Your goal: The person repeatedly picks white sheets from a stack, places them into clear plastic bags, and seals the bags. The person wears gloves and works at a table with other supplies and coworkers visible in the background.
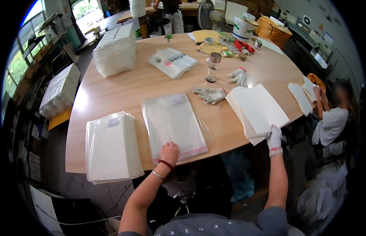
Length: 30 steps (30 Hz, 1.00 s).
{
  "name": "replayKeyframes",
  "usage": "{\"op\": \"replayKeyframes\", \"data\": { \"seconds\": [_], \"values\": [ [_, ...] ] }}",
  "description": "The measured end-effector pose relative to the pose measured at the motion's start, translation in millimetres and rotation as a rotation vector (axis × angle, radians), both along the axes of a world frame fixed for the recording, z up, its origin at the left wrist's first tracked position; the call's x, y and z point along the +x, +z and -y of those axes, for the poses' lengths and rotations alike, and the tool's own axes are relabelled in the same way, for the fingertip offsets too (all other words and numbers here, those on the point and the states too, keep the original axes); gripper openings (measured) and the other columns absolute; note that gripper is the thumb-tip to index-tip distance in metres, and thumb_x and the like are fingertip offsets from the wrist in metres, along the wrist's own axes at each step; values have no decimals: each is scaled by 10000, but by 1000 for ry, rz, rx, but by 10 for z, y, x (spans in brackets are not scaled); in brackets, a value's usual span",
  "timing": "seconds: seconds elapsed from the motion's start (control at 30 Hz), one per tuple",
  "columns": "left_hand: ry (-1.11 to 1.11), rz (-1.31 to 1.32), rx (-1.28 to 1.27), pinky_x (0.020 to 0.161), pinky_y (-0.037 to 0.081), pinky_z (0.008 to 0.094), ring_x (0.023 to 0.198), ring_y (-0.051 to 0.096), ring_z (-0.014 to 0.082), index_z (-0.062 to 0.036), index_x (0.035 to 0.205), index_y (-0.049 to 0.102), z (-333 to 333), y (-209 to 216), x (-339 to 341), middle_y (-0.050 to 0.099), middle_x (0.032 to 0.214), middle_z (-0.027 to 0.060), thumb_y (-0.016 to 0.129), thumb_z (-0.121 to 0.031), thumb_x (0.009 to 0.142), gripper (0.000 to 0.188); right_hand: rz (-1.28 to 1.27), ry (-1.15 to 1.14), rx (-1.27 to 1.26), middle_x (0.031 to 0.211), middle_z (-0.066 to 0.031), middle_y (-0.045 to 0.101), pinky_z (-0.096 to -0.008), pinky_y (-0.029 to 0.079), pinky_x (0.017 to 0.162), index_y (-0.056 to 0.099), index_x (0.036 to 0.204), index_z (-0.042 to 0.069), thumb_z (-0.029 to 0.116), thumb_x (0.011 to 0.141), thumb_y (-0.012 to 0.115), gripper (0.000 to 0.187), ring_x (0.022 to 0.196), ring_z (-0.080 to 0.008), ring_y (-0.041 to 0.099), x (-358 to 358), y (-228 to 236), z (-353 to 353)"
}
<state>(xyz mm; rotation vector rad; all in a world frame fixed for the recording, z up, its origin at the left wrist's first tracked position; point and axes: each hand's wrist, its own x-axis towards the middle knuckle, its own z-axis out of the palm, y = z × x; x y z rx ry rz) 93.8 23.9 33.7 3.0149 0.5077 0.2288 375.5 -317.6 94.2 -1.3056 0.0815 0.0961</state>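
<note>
Clear plastic sleeves (173,124) lie in a flat pile at the near edge of the wooden desk (151,84), and the bare left hand (169,152) rests on their near end, fingers curled. The gloved right hand (274,138) pinches the near corner of the top white card in a stack of white cards (257,112). Left of the sleeves sits a pile of filled sleeves (110,146). Farther off lie a spare glove (211,94) and a clear bottle (213,67).
</note>
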Motion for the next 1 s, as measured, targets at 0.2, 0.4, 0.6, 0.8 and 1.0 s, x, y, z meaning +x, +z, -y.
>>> {"op": "replayKeyframes", "data": {
  "seconds": [0.2, 0.4, 0.6, 0.8, 1.0],
  "values": [
    [88, 188, -374, 777, 440, 381, 891, 533, 314, -22, 890, 584, -182, 49, -128, 606, 911, 128, 474, -158, 816, 190, 2, 416, -146, 834, -42, 556, -248, 444, 598, 497, 1064, 11, 202, 830, 525, 303, 700, -116, 532, -1356, 306, 136],
    [-39, 322, -323, 788, 437, 381, 921, 525, 305, -16, 901, 580, -256, -90, -237, 605, 901, 122, 488, -148, 794, 194, -348, 662, 20, 998, -94, 576, -273, 450, 751, 492, 1116, -38, 168, 800, 507, 377, 870, -161, 560, -2031, 198, -25],
    [379, 387, -279, 706, 469, 381, 777, 563, 318, -22, 865, 581, -114, 157, -431, 606, 822, 145, 540, -186, 791, 184, -353, 397, 93, 995, -87, 549, -319, 472, 726, 485, 1078, 14, 130, 820, 471, 283, 867, -180, 555, -2324, -7, -131],
    [397, 303, -1323, 521, 470, 244, 577, 603, 149, 57, 815, 562, -113, 173, -503, 613, 675, 100, 478, -126, 832, 202, -317, 342, 76, 1074, -112, 542, -303, 463, 771, 427, 1175, -3, 125, 855, 424, 345, 943, -196, 549, -2680, -5, -356],
    [218, 961, -1251, 754, 454, 283, 887, 555, 172, 23, 1030, 474, 641, -256, -171, 561, 958, 118, 472, -86, 845, 215, -455, 338, 30, 803, -40, 543, -249, 394, 479, 480, 1010, 56, 160, 870, 441, 178, 616, -126, 513, -2817, -42, -373]
  ]
}}
